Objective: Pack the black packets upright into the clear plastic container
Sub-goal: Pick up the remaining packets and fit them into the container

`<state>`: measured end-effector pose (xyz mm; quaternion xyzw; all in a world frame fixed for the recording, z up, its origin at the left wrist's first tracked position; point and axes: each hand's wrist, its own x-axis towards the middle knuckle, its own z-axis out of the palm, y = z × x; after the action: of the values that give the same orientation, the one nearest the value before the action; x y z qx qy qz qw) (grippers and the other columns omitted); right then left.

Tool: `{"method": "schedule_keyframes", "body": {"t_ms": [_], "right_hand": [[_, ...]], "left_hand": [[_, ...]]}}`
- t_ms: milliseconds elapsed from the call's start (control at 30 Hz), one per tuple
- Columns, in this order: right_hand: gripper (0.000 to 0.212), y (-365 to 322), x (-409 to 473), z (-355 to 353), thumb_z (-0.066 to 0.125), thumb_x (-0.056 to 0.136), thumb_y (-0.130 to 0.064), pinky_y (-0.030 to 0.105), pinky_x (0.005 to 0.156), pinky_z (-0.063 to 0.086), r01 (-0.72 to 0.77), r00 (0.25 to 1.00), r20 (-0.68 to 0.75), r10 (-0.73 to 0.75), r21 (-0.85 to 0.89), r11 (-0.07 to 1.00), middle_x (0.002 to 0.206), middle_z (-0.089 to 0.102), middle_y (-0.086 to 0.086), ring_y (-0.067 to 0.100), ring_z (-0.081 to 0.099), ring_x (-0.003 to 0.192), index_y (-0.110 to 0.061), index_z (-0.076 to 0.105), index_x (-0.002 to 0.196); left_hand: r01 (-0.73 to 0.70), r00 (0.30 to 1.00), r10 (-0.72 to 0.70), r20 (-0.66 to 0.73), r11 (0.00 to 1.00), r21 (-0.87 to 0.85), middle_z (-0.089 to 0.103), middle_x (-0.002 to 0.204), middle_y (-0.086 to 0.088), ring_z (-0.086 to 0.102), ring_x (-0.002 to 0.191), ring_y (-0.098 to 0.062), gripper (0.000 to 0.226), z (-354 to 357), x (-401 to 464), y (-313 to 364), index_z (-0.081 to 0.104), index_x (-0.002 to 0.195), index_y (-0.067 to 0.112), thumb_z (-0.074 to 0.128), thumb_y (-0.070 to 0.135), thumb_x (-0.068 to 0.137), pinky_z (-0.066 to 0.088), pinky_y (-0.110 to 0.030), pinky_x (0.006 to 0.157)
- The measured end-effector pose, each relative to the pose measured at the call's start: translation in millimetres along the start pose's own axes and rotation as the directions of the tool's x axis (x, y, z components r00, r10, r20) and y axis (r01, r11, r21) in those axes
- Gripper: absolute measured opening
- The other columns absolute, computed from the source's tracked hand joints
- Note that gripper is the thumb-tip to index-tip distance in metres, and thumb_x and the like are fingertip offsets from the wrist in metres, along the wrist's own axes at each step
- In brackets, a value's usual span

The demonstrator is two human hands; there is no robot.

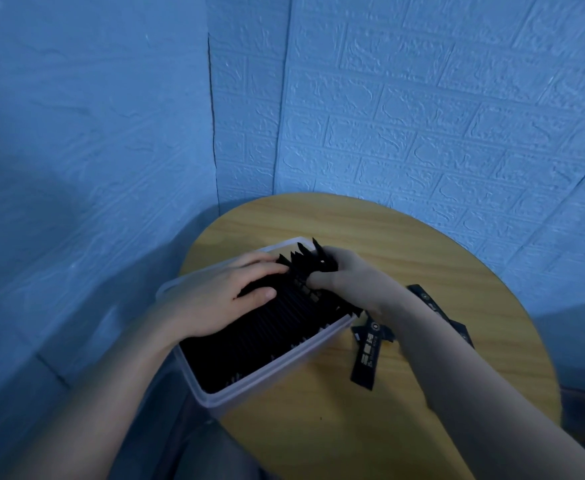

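Black packets [267, 327] stand upright in tight rows inside the clear plastic container [284, 370], which sits at about nine o'clock on the round wooden table [422, 265], its near corner overhanging the table edge. The left hand [215, 299] lies flat across the tops of the packed rows, fingers straight and pointing toward two o'clock, its grip apart and pressing on the packets rather than curled round anything. The right hand [346, 275] is at the far right side of the container, at roughly one o'clock from the left hand, its grip clamped on a small bunch of packets [319, 261] whose pointed corners stick up above the container rim. The right thumb curls against the bunch from the near side. More loose packets [367, 355] lie flat on the table just beside the container's right wall, at about four o'clock from it, partly under the right forearm; another loose packet [426, 299] shows beyond the forearm at three o'clock. Behind the table is a blue wall [422, 116] with a raised brick pattern.
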<state>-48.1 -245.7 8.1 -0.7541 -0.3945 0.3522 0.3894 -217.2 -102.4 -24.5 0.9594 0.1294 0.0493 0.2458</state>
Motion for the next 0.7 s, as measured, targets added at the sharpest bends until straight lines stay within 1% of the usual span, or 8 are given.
{"method": "schedule_keyframes", "body": {"t_ms": [67,100,233,300,400,467,600,700], "right_hand": [[0.028,0,1,0,0.064,0.086,-0.006,0.042,0.084,0.057,0.009,1.0,-0.003,-0.008,0.021,1.0,0.099,0.07,0.012,0.025,0.07,0.086,-0.012,0.06,0.112],[0.03,1,1,0,0.065,0.085,-0.005,0.043,0.085,0.057,0.009,1.0,-0.008,-0.009,0.029,1.0,0.1,0.07,0.013,0.027,0.07,0.088,-0.012,0.06,0.113],[0.033,1,2,3,0.069,0.083,-0.004,0.038,0.082,0.058,0.018,0.999,-0.027,-0.017,0.05,0.999,0.101,0.07,0.009,0.025,0.069,0.09,-0.012,0.061,0.114],[0.032,1,2,4,0.069,0.083,-0.005,0.034,0.079,0.058,0.019,0.999,-0.038,-0.017,0.045,0.999,0.1,0.07,0.008,0.022,0.069,0.089,-0.013,0.061,0.113],[0.029,0,1,6,0.068,0.084,-0.008,0.031,0.069,0.058,0.005,0.999,-0.048,-0.003,0.031,1.0,0.097,0.068,0.007,0.022,0.068,0.085,-0.013,0.061,0.112],[0.024,0,0,7,0.065,0.087,-0.011,0.029,0.059,0.055,0.007,0.999,-0.043,-0.005,0.038,0.999,0.093,0.067,0.006,0.02,0.067,0.08,-0.014,0.06,0.11],[0.023,-1,-2,3,0.061,0.088,-0.007,0.025,0.056,0.052,-0.004,1.0,-0.018,0.006,0.076,0.997,0.091,0.066,0.007,0.016,0.065,0.072,-0.011,0.06,0.11],[0.028,-1,-3,-1,0.062,0.087,0.0,0.026,0.061,0.055,-0.002,1.0,0.026,0.0,0.095,0.995,0.094,0.066,0.009,0.016,0.066,0.072,-0.009,0.059,0.113]], "left_hand": [[-0.005,1.0,0.005,-0.008,1.0,0.008,0.016,0.152,0.033,0.028,0.136,0.007,0.065,0,0,0,0.035,0.143,0.048,0.021,0.075,0.087,0.034,-0.032,0.111],[-0.001,1.0,0.001,0.0,1.0,0.016,0.014,0.153,0.032,0.027,0.137,0.006,0.061,-1,0,2,0.035,0.144,0.047,0.023,0.074,0.09,0.033,-0.031,0.112],[0.031,0.999,-0.032,0.034,0.999,0.044,0.012,0.157,0.027,0.025,0.14,0.003,0.045,-6,1,11,0.036,0.144,0.043,0.039,0.047,0.099,0.027,-0.025,0.113],[0.065,0.998,-0.066,0.02,0.997,0.049,0.016,0.156,0.026,0.028,0.139,0.001,0.041,-7,5,14,0.04,0.142,0.041,0.042,0.043,0.101,0.03,-0.029,0.112],[0.089,0.993,-0.086,-0.074,0.996,0.031,0.033,0.151,0.022,0.04,0.135,-0.007,0.036,0,10,19,0.048,0.134,0.036,0.044,0.045,0.099,0.038,-0.037,0.106],[0.099,0.987,-0.096,-0.127,0.995,0.017,0.041,0.146,0.02,0.046,0.129,-0.008,0.036,5,10,21,0.049,0.13,0.035,0.045,0.049,0.098,0.043,-0.038,0.1],[0.103,0.985,-0.1,-0.143,0.995,0.012,0.039,0.147,0.022,0.045,0.128,-0.005,0.037,7,7,22,0.048,0.132,0.035,0.045,0.049,0.098,0.041,-0.03,0.097],[0.105,0.986,-0.101,-0.135,0.994,0.021,0.034,0.152,0.023,0.042,0.132,-0.006,0.04,7,8,21,0.045,0.135,0.036,0.044,0.05,0.098,0.041,-0.031,0.099]]}}
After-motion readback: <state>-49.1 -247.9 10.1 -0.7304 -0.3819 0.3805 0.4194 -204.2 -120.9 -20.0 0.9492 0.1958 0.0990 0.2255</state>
